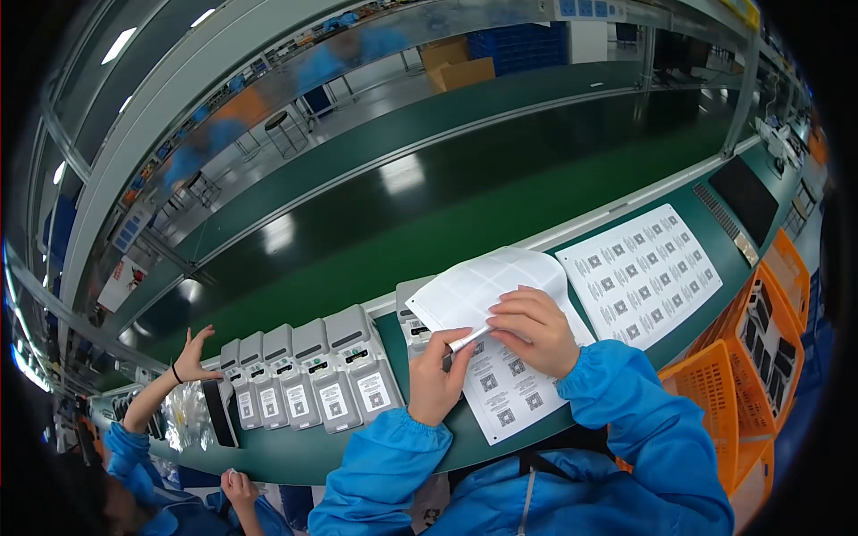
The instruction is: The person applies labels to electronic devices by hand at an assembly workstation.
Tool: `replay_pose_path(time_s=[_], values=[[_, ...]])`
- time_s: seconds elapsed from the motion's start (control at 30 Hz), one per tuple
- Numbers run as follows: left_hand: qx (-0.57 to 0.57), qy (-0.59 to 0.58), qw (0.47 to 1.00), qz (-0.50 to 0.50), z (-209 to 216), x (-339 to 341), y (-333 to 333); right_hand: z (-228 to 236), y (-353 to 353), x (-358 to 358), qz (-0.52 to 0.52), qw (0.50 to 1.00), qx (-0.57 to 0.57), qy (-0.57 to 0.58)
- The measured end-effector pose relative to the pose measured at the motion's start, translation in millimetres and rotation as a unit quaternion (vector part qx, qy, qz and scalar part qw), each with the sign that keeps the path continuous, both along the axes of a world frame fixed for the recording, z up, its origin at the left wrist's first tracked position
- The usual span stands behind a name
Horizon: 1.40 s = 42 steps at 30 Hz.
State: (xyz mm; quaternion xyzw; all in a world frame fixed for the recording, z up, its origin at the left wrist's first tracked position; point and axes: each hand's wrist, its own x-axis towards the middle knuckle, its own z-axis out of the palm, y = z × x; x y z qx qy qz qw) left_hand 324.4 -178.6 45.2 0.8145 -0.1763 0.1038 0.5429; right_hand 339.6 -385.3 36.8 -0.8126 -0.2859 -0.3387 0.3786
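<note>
A white sheet of code labels [508,424] lies on the green bench before me, its far part lifted and curled back so that the blank underside [487,281] shows. My left hand [436,380] is closed, pinching the curled fold of that sheet. A small dark thing shows at its fingertips, too little of it to name. My right hand [539,335] is closed on the same fold, fingers on top and thumb beneath. Partly behind the sheet stands a grey device [411,326]. Left of my hands, several similar grey devices [357,366] with white labels stand in a row.
Another label sheet [639,272] lies flat on the right. Beyond it are a metal strip [726,223] and a black mat [749,201]. Orange crates [706,384] stand at the bench's right edge. On the left, a co-worker's raised hand [192,357] is near the device row and clear plastic bags [186,415].
</note>
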Motion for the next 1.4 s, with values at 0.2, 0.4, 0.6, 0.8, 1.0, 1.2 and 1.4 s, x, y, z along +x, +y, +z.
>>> replay_pose_path(time_s=[0.2, 0.4, 0.6, 0.8, 1.0, 1.2, 1.4], values=[[0.001, 0.005, 1.0, 0.001, -2.6, 0.6, 0.2, -0.7, -1.4, 0.6, 0.001, 1.0, -0.003, -0.013], [0.0, -0.036, 0.999, 0.01, -7.8, 2.2, 0.5, 0.1, -0.1, -0.4, -0.004, 1.0, -0.008, -0.026], [-0.003, -0.051, 0.999, 0.013, -8.9, 2.6, 0.3, -3.9, -1.2, 0.3, 0.003, 0.999, 0.008, -0.032], [0.011, 0.018, 1.0, 0.007, 0.7, -1.5, 0.0, -2.0, -0.6, -0.6, 0.01, 1.0, 0.023, -0.018], [0.029, 0.046, 0.998, -0.008, -7.8, 0.4, 1.5, -0.5, -1.1, -0.6, 0.013, 0.999, 0.03, -0.019], [0.05, -0.06, 0.996, -0.04, -3.5, 0.9, -0.9, 0.0, -1.4, -4.2, 0.022, 0.998, 0.051, -0.03], [0.013, 0.0, 0.999, -0.032, 5.6, -1.7, -2.0, -3.1, -3.4, -4.6, 0.055, 0.995, 0.066, -0.058]])
